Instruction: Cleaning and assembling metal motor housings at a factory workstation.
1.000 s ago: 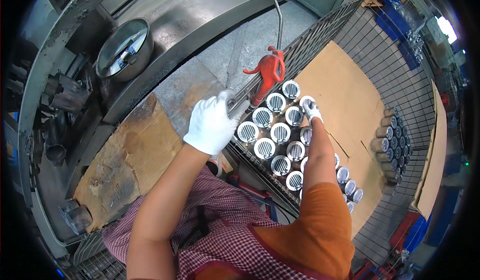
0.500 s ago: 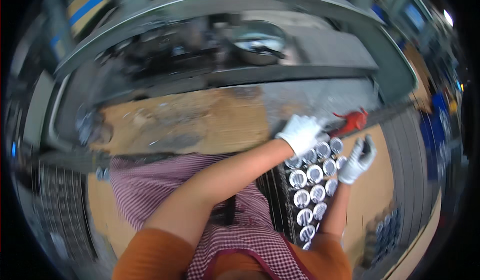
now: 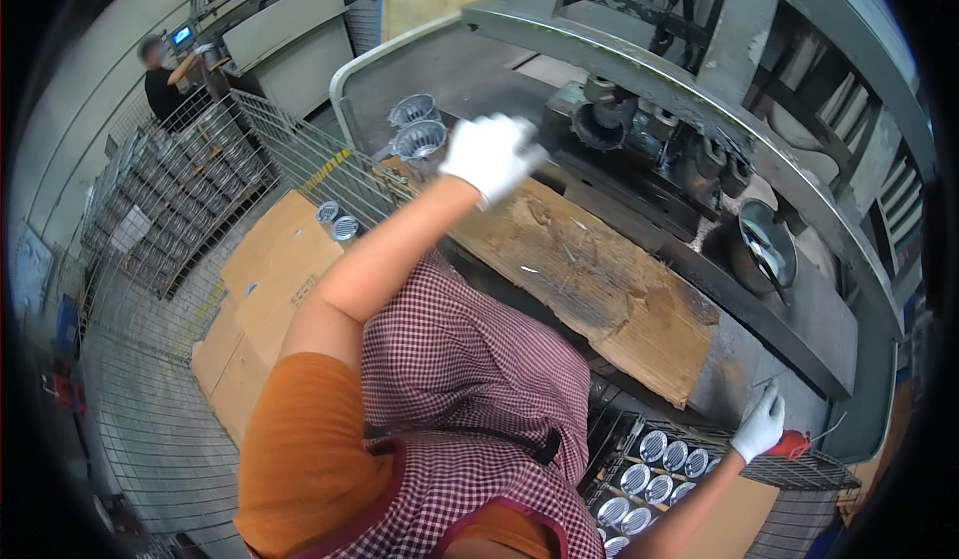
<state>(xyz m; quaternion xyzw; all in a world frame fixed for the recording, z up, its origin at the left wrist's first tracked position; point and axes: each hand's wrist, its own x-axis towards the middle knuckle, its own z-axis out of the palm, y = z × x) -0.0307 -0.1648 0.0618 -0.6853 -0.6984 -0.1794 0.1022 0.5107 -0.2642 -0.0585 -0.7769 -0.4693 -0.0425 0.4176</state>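
My left hand, in a white glove, reaches out over the left end of the machine's ledge. Motion smears its fingers, so their state is unclear. Right beside it stand two finned silver metal cups; whether the hand touches them cannot be made out. My right hand, also in a white glove, is at the lower right, its fingers drawn together. Any object between them is too small to name. A red object with a thin wire-like end lies against that hand on the basket edge.
Rows of round silver parts sit in a wire basket below my right forearm. Worn cardboard covers the ledge. A metal bowl stands beside the machine. At left are another wire basket, stacked parts and a distant person.
The view has swung left. My left hand has gone from above the round parts in the basket to the finned cups at left. My right hand has come next to the red object.
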